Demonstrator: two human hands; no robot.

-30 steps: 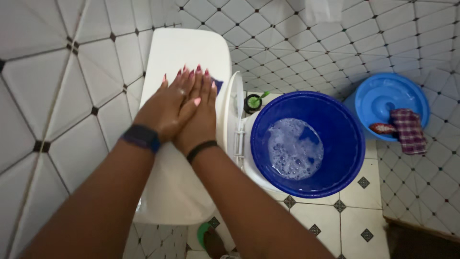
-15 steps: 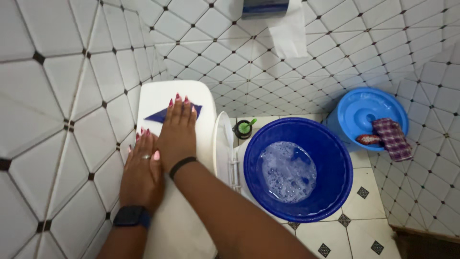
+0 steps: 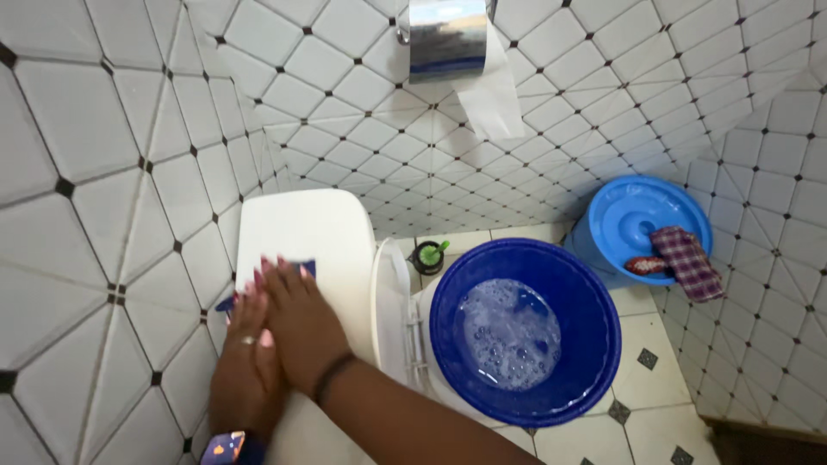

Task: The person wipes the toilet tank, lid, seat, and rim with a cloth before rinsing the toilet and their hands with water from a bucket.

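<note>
1. On the left is a wall of white tiles (image 3: pixel 95 198) with small black diamonds.
2. The left hand (image 3: pixel 245 362) lies flat with fingers spread, holding nothing. It presses on the left edge of the white toilet tank lid (image 3: pixel 301 228).
3. The right hand (image 3: pixel 297 323) lies flat and open too, palm down on a blue cloth (image 3: pixel 303 268). It is pressing the cloth, not pinching it.
4. The blue cloth sits on the tank lid, mostly hidden. Only a dark blue corner peeks out by the fingertips, and a bit by the left hand.
5. The cloth looks thin, soft and light, maybe wet. I think a flat palm holds it best, or a pinch at a corner.
6. Further right, a big blue basin (image 3: pixel 525 331) of soapy water rests on the toilet.
7. Far right is a blue bucket lid (image 3: pixel 642 224) with a checked rag (image 3: pixel 687 263) on it.
</note>
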